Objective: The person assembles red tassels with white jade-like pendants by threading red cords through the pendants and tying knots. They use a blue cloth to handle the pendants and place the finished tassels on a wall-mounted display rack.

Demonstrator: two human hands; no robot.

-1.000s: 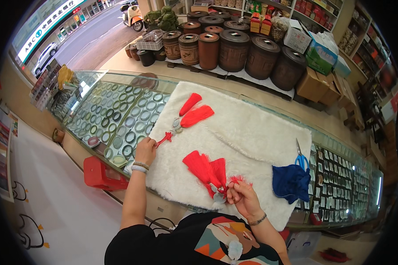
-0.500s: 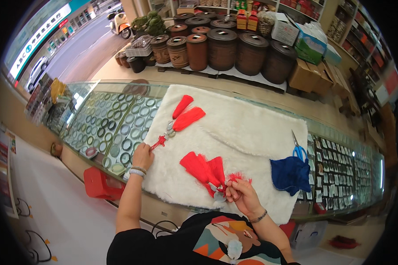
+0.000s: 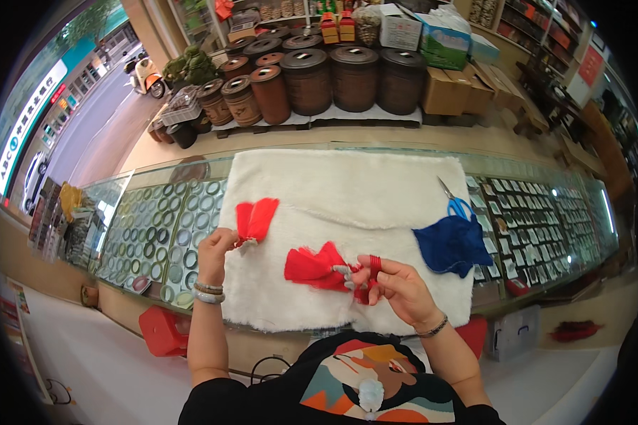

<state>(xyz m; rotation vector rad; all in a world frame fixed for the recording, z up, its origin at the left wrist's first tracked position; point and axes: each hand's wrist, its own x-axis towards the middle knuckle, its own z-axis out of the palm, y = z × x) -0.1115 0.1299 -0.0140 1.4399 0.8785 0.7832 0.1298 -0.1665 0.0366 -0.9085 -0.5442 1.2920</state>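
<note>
Two red tassel ornaments with pale stone-like pieces are over a white plush cloth (image 3: pixel 383 188). My left hand (image 3: pixel 217 256) is closed near the top of the left tassel ornament (image 3: pixel 257 218), whose fringe points away from me. Its cord is hidden by my fingers. My right hand (image 3: pixel 405 292) pinches the red cord of the other tassel ornament (image 3: pixel 310 268), with loops of cord around a finger. That ornament's fringe spreads leftward, and pale carved pieces show between fringe and hand.
Scissors with blue handles (image 3: pixel 459 207) lie beside a dark blue cloth (image 3: pixel 454 244) on the right. The glass counter (image 3: pixel 138 234) shows rows of bangles at left and small carded pieces (image 3: pixel 524 230) at right. Brown lidded jars (image 3: pixel 354 81) stand beyond it.
My left hand has drawn the left ornament toward me, gathering its tassels together. My right hand has risen slightly, with the cord now looped around a finger. The head view has shifted.
</note>
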